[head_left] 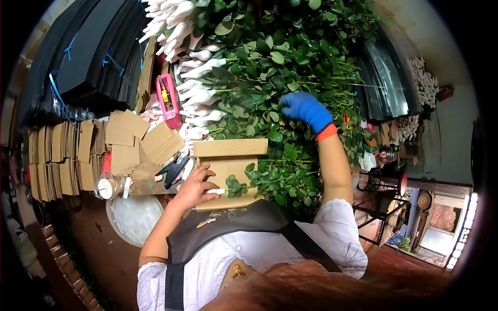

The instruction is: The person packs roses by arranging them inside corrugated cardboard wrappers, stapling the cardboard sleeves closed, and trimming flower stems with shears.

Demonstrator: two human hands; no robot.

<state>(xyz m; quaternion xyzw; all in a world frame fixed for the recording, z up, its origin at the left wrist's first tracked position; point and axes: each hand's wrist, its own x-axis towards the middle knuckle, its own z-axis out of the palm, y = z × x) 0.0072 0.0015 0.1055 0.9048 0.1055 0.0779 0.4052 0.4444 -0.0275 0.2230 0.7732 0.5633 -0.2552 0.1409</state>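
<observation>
My bare left hand (198,187) rests on a sheet of corrugated cardboard (244,167) with its upper edge folded over. Between its thumb and forefinger shows the white-sleeved head of a flower (217,191), probably a rose, with leaves trailing right across the cardboard. A blue knitted glove with an orange cuff covers my right hand (307,110). Its fingers curl down over a thick bed of leafy stems (275,72); what they hold, if anything, is hidden. More flower heads in white netting (199,96) line the left side of the stems.
A pink tape dispenser (168,101) and a black stapler-like tool (175,170) lie left of the flowers. Cut cardboard pieces (127,129) are stacked further left. Dark sheets (104,57) stand behind them. A round white tub (135,220) is below the table edge.
</observation>
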